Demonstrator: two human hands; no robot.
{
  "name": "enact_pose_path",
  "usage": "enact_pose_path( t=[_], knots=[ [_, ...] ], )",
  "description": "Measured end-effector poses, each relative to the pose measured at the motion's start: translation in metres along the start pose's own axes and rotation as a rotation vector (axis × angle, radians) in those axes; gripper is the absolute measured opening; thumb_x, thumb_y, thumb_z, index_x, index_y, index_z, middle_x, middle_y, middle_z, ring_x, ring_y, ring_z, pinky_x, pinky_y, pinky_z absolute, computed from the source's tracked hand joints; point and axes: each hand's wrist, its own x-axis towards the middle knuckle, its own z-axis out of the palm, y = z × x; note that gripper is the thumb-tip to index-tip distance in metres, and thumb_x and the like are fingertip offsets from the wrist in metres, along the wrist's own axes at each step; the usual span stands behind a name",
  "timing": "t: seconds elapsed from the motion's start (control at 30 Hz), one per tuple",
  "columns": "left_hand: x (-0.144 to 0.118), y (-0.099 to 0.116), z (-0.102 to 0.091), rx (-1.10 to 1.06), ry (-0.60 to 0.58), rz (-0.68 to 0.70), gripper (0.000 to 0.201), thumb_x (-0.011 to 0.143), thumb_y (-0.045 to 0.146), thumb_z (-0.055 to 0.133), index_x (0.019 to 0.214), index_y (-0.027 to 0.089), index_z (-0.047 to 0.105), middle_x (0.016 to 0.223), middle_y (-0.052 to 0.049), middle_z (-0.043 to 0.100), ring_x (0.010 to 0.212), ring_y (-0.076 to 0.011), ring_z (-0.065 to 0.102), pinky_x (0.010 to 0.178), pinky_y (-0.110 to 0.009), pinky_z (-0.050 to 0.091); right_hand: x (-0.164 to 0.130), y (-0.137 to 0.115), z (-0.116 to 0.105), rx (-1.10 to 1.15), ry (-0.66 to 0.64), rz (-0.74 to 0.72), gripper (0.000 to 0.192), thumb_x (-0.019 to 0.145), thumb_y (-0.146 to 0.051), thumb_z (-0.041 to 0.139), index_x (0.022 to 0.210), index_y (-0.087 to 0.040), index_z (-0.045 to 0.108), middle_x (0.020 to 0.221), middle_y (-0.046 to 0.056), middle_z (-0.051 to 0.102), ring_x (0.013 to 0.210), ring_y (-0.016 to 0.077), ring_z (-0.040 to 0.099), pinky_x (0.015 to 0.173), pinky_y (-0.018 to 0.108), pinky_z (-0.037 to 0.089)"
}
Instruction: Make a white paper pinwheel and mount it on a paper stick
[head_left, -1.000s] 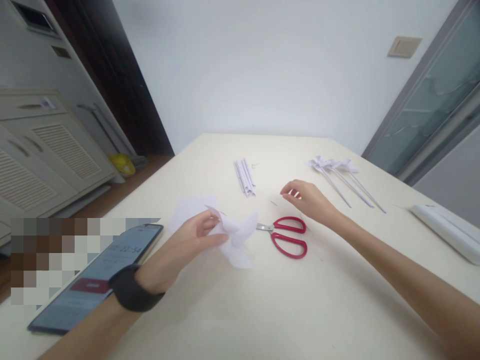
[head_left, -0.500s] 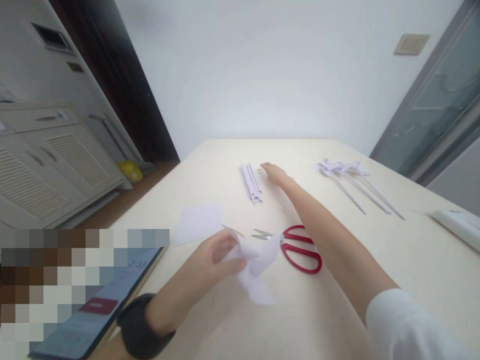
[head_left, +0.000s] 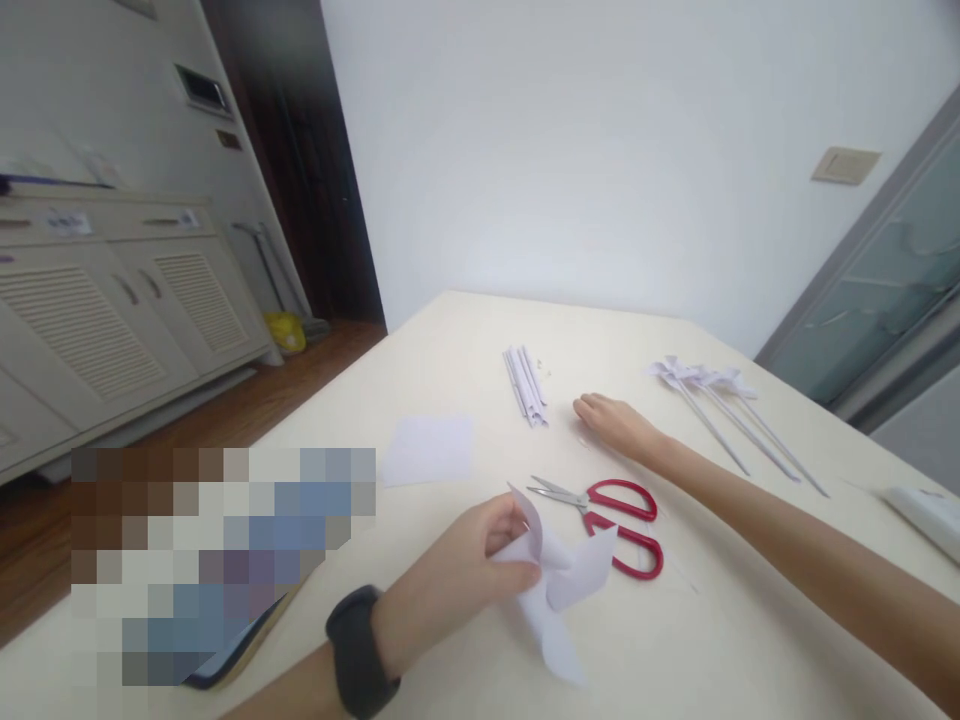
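- While most of the lower left is blurred out, the dark edge of a phone shows beneath the blur, lying flat on the table.
- Next comes the left hand, a black band at its wrist, with fingers and thumb pinched on the folded paper pinwheel; the white vanes fan out to the right and downward from the grip, held just above the tabletop.
- Beyond that hand a loose white paper sheet lies flat on the table.
- Farther back, a small bundle of rolled paper sticks lies side by side, pointing away from the person.
- Red-handled scissors lie on the table, blades slightly apart and pointing left, handles just beside the pinwheel's right vane.
- Past the scissors, the right hand rests palm down near the stick bundle, fingers curled loosely; whether it grips anything small cannot be told.
- At the far right, several finished pinwheels on sticks lie together, well apart from both hands.
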Motion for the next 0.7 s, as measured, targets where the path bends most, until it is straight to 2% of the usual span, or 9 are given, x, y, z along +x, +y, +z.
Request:
enact_pose_path(
  t=[0.1,0.23,0.33,0.4,0.47,0.57,0.7],
  knots=[
    [0.001,-0.005,0.004,0.006,-0.033,0.001,0.037,0.063,-0.002,0.053,0.094,0.018,0.059,0.1,-0.004,0.066,0.091,-0.0203,0.06,0.083,-0.031,0.042,-0.052,-0.006,-0.008,0.057,0.041,0.003,0.017,0.089,-0.016,0.04,0.098,-0.015,0.055,0.093,0.007,0.059,0.082,0.0175,0.057,0.071,0.034,0.048],
    [0.001,-0.01,0.008,0.038,-0.068,-0.02,0.039,0.065,-0.002,0.052,0.096,0.018,0.06,0.1,-0.003,0.066,0.095,-0.0213,0.06,0.085,-0.032,0.042,-0.091,-0.021,-0.027,0.192,0.119,0.078,0.019,0.09,-0.015,0.035,0.096,-0.02,0.052,0.094,0.006,0.059,0.077,0.0159,0.058,0.065,0.031,0.047],
    [0.001,-0.012,0.008,0.053,-0.092,-0.036,0.036,0.066,-0.002,0.053,0.095,0.018,0.06,0.099,-0.004,0.066,0.095,-0.0215,0.06,0.085,-0.032,0.042,-0.105,-0.047,-0.046,0.343,0.141,0.099,0.014,0.089,-0.018,0.039,0.09,-0.022,0.052,0.088,0.001,0.06,0.074,0.0118,0.058,0.061,0.023,0.046],
    [0.002,-0.014,0.008,0.051,-0.109,-0.034,0.034,0.066,-0.001,0.054,0.094,0.018,0.059,0.098,-0.004,0.066,0.095,-0.0211,0.06,0.086,-0.033,0.041,-0.111,-0.067,-0.059,0.692,0.101,0.063,0.009,0.086,-0.017,0.046,0.085,-0.023,0.053,0.08,-0.002,0.061,0.072,0.0105,0.058,0.06,0.021,0.045],
    [0.004,-0.015,0.007,0.055,-0.12,-0.027,0.033,0.067,-0.001,0.054,0.092,0.019,0.059,0.096,-0.002,0.066,0.093,-0.0199,0.06,0.085,-0.032,0.041,-0.116,-0.086,-0.067,0.921,0.015,-0.003,0.007,0.084,-0.018,0.051,0.08,-0.022,0.055,0.074,-0.004,0.06,0.068,0.0095,0.057,0.056,0.019,0.044],
    [0.005,-0.014,0.007,0.083,-0.117,-0.037,0.028,0.069,0.001,0.054,0.088,0.02,0.06,0.095,-0.002,0.066,0.091,-0.0196,0.06,0.082,-0.031,0.042,-0.122,-0.104,-0.067,0.997,0.017,-0.069,0.005,0.081,-0.017,0.056,0.078,-0.022,0.058,0.082,-0.003,0.059,0.072,0.0092,0.055,0.062,0.02,0.045],
    [0.005,-0.007,0.009,0.099,-0.111,-0.081,0.024,0.069,0.003,0.055,0.086,0.019,0.06,0.095,-0.002,0.066,0.095,-0.021,0.059,0.082,-0.032,0.042,-0.125,-0.111,-0.054,0.941,0.092,-0.066,0.007,0.08,-0.014,0.057,0.079,-0.021,0.06,0.086,-0.001,0.056,0.073,0.0095,0.053,0.064,0.022,0.044]
  ],
)
